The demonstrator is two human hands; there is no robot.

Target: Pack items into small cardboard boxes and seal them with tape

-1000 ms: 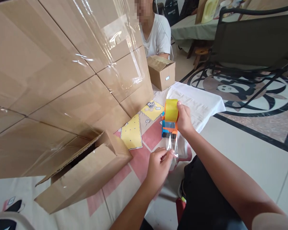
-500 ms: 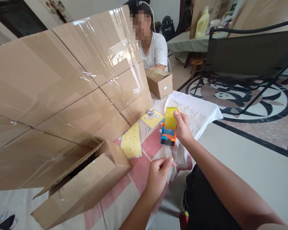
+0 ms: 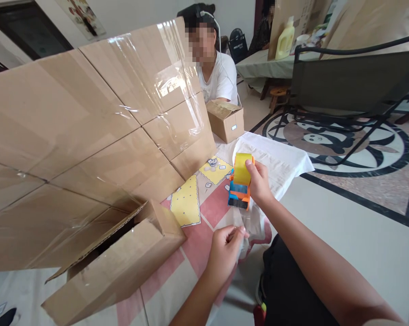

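The dispenser (image 3: 242,169) is gripped in the right hand (image 3: 259,180), above the near edge of the tabletop (image 3: 195,249). The clear tape (image 3: 239,220), faintly seen below it, is pinched in the left hand (image 3: 225,250); the hands are held apart. Farther in from that edge, a part-open box (image 3: 122,265) is placed before an upright cardboard panel (image 3: 98,140). A small box (image 3: 226,122) is set past the panel's right edge.

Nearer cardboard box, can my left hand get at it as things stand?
Probably yes: the left hand is close to the right end of the box, with only tablecloth seen between them. Its fingers, though, look pinched on clear tape, so it may not be free to grasp.
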